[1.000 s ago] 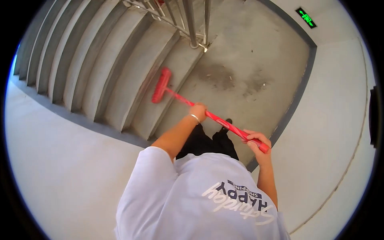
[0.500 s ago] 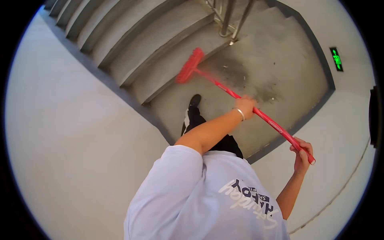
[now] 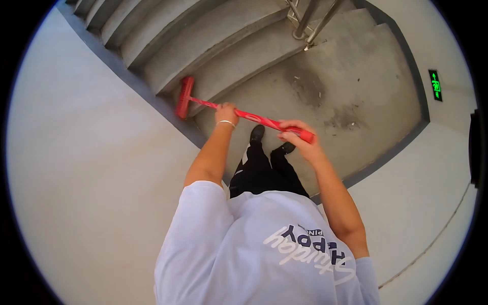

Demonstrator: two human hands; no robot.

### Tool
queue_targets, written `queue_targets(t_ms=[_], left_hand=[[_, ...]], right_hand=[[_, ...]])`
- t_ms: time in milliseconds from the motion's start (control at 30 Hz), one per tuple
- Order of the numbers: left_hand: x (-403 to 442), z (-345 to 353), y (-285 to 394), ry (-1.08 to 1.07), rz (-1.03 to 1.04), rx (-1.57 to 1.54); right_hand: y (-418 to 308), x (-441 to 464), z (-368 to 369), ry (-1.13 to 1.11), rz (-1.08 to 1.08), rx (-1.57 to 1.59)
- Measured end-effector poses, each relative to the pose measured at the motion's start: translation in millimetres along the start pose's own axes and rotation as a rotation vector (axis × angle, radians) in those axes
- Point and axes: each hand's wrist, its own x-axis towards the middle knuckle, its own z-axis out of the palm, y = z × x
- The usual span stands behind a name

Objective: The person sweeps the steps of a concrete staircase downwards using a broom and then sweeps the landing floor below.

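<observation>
A red broom [image 3: 184, 99] has its head at the wall end of the lowest stair step [image 3: 223, 76]. My left hand [image 3: 226, 114], with a bracelet at the wrist, is wrapped round the handle near the broom head. Close to the handle's top end, my right hand [image 3: 300, 136] grips it with the fingers on both sides. The handle runs nearly level in view, above my two dark shoes [image 3: 257, 133]. Dark dirt and small bits of debris [image 3: 305, 87] lie on the landing floor [image 3: 284, 112].
More steps rise toward the upper left. A metal railing [image 3: 304, 23] stands at the top, by the landing. White walls [image 3: 91, 178] with a grey base border flank both sides. A green exit sign [image 3: 435, 85] hangs on the right wall.
The broom head has swung left and down to the step's wall end. Both hands moved left with the handle. The view has turned, and the feet now show on the landing.
</observation>
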Motion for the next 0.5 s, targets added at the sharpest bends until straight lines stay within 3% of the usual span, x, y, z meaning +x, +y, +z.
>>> queue_targets(t_ms=[33, 267, 500], left_hand=[[4.8, 3.2, 10.0, -0.089, 0.08, 0.03], [-3.5, 23.2, 179.6, -0.3, 0.514, -0.336], [-19.1, -48.3, 288.7, -0.427, 0.773, -0.297]], right_hand=[[-8.5, -7.7, -7.5, 0.046, -0.026, -0.159], [-92.5, -129.3, -38.2, 0.506, -0.166, -0.284], [-117.3, -208.5, -40.9, 0.805, -0.38, -0.216]])
